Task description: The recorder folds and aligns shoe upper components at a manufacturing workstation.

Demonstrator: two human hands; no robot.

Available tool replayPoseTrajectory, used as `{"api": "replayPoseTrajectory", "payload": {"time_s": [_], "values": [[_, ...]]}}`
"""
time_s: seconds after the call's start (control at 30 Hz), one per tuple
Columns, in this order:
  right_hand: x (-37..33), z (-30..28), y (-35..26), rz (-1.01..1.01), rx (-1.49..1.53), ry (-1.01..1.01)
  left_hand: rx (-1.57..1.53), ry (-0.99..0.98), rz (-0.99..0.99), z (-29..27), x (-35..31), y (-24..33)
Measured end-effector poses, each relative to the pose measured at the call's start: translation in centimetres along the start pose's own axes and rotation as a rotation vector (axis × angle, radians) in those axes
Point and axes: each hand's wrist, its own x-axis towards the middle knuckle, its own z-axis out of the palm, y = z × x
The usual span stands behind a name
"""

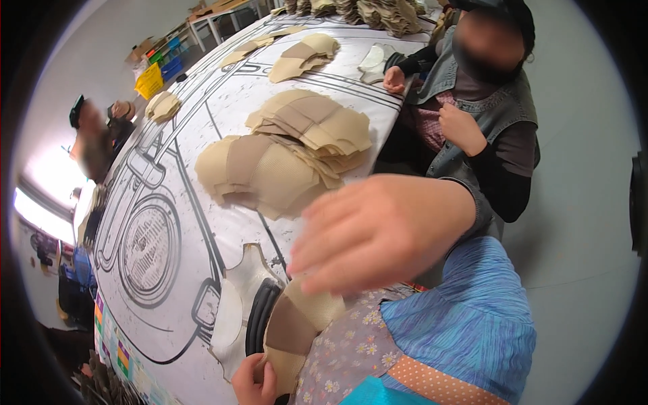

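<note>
My left hand (253, 382) is at the lower edge, thumb and fingers closed on the near edge of a beige fabric piece with a brown panel (291, 327). Beside that piece lies a pale, curved-edged shape (236, 297) with a black ribbed strip (263, 312) along its right side. My right hand (381, 233) hangs above the table, blurred, its fingers stretched out with nothing seen in them. It covers part of the nearer stack of beige and brown pieces (260, 169). Another such stack (317, 118) lies just behind, overlapping it.
The table (182, 229) has a cover printed with black line drawings. Smaller piles of pieces (304, 57) lie farther back, with a large heap (385, 15) at the far end. One person (472, 115) sits at the right edge, another (98, 138) at the left. A yellow basket (149, 81) stands beyond.
</note>
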Motion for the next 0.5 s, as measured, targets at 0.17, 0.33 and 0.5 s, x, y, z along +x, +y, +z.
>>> {"api": "replayPoseTrajectory", "payload": {"time_s": [0.17, 0.33, 0.5], "values": [[-5.5, -3.9, 2.2, 0.628, -0.6, 0.452, 0.04, -0.142, 0.05, -1.0, -0.4, 2.2], [-17.7, -15.1, 3.6, 1.196, -0.908, 0.814, -0.046, -0.175, 0.031, -1.0, 0.3, 1.5], [-18.7, -19.8, 4.4, 0.948, 0.166, 1.359, -0.041, -0.141, 0.077, -0.5, 0.6, 1.9]]}}
